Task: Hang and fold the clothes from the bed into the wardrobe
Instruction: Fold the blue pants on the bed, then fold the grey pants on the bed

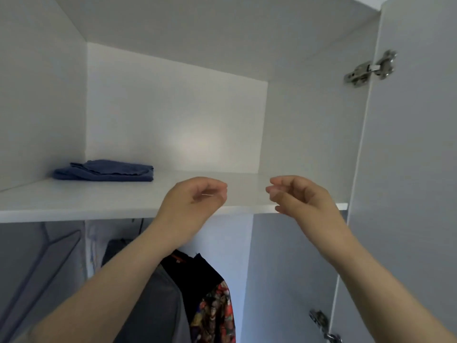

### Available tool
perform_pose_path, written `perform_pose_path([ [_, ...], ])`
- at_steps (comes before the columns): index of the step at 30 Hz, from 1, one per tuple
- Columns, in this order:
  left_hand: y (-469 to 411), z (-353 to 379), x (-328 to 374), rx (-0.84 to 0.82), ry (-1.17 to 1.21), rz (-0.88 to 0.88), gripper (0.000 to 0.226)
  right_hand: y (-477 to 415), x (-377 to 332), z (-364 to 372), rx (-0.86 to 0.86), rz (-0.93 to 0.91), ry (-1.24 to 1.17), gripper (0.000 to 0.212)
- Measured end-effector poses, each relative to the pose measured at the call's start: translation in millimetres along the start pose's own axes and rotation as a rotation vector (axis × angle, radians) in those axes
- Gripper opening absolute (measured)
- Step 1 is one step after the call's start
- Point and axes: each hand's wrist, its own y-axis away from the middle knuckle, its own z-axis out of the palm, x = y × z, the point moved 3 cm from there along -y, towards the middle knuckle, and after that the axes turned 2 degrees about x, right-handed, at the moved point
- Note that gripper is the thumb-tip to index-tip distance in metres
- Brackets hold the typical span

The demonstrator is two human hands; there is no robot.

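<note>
White wardrobe shelf (74, 204) sits high, so folds placed near its edge may slip (left hand (195, 198), right hand (295, 198) loosely curled, empty).

2 bare hands (195, 198) (296, 196), bare forearms (123, 280)

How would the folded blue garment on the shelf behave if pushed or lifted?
The folded blue garment looks soft, its layers rumpled, so it would probably sag and unfold if lifted by one edge. Pushed on the smooth white shelf it likely slides, bunching rather than rolling.
</note>
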Motion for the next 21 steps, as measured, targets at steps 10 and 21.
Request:
perform_pose_path([
  [10, 75, 200, 88, -0.27, 0.504, 0.058, 0.015, 119, -33, -178, 0.389, -0.055, 0.182, 0.02],
  [21, 201, 391, 212, -0.64, 0.78, 0.134, 0.024, 277, -100, -383, 0.775, -0.026, 0.519, 0.021],
])
